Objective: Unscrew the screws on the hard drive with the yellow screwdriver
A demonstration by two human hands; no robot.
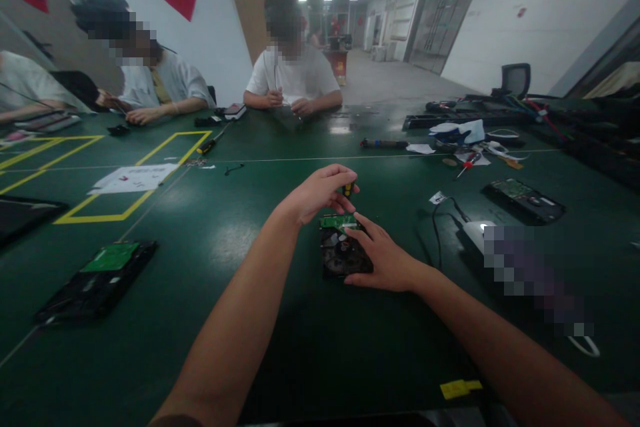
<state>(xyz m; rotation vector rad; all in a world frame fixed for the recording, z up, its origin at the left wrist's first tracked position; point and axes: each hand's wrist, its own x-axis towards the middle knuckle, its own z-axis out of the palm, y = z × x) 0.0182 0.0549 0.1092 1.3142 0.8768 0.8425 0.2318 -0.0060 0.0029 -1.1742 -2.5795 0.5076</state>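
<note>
A black hard drive (340, 255) with a green circuit board at its far end lies on the green table in front of me. My left hand (320, 193) is closed around a small screwdriver with a yellow and black handle (348, 189), held upright over the drive's far edge. Resting on the drive's right side, my right hand (383, 257) presses down with its fingers spread and its index finger pointing at the green board.
A second drive (97, 283) lies at the left and a third (523, 200) at the right. Tools, papers and cables (470, 147) crowd the far right. Two people sit across the table (165, 207). A white box with a cable (475, 230) sits right of my hands.
</note>
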